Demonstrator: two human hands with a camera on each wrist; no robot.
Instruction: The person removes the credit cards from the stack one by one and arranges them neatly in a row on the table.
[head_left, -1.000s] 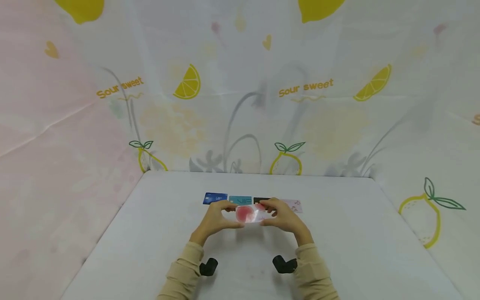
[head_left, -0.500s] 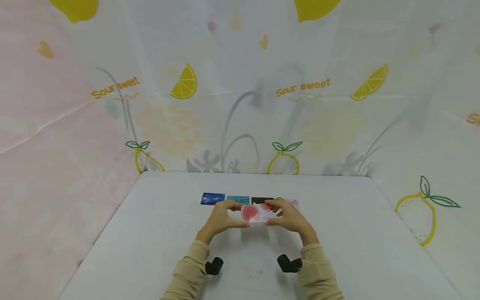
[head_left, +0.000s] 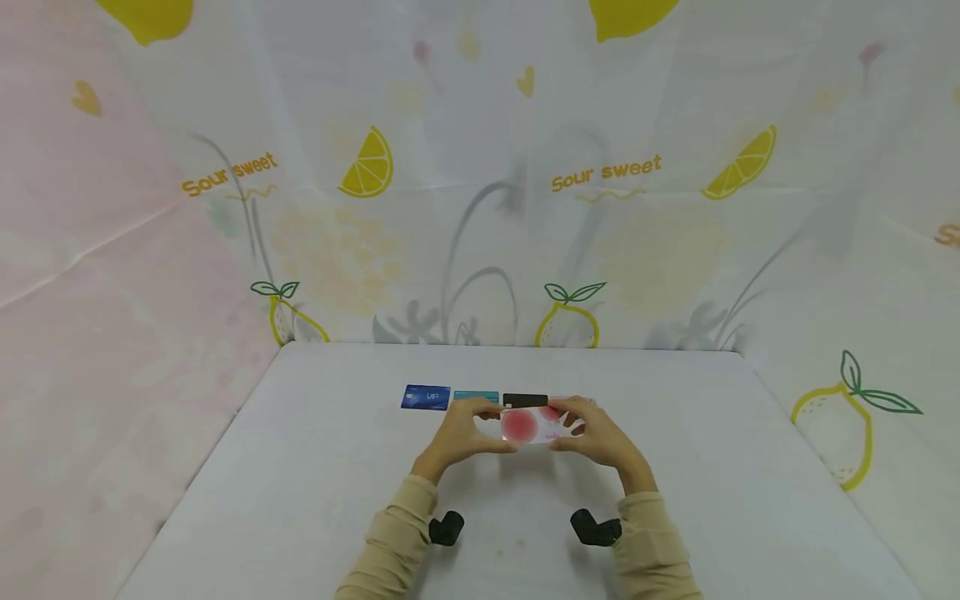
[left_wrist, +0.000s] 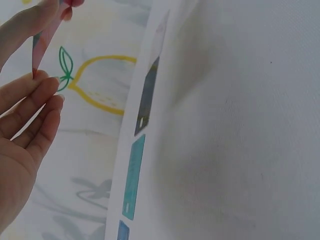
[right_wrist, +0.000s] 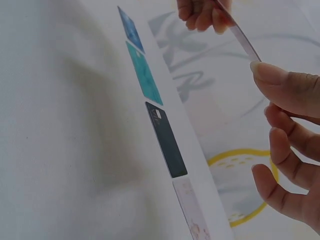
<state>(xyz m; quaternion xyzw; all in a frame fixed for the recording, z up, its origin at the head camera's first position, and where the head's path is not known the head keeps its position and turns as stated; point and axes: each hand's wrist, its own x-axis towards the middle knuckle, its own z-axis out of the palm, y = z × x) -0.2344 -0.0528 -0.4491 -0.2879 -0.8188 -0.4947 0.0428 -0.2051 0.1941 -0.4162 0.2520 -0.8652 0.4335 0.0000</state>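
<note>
Both hands hold one white card (head_left: 519,425) with red-pink round patches, raised above the table. My left hand (head_left: 463,431) pinches its left end between thumb and fingers. At the other end, my right hand (head_left: 602,435) does the same. Behind the hands a row of cards lies on the table: a blue card (head_left: 426,397), a teal card (right_wrist: 145,72), a black card (right_wrist: 167,140) and a pale pink card (right_wrist: 189,205) with flower marks. In the head view the right hand hides most of the pale pink one. Both wrist views show the held card nearly edge-on.
The white table (head_left: 300,467) runs back to a curtain (head_left: 465,208) printed with lemons and lettering. Black bent pieces, one by the left wrist (head_left: 447,528) and one by the right wrist (head_left: 595,528), stick out inward from the sleeves.
Both hands have shifted rightward together with the held card, relative to the row behind. The row of cards has stayed in place while the head view turned slightly.
</note>
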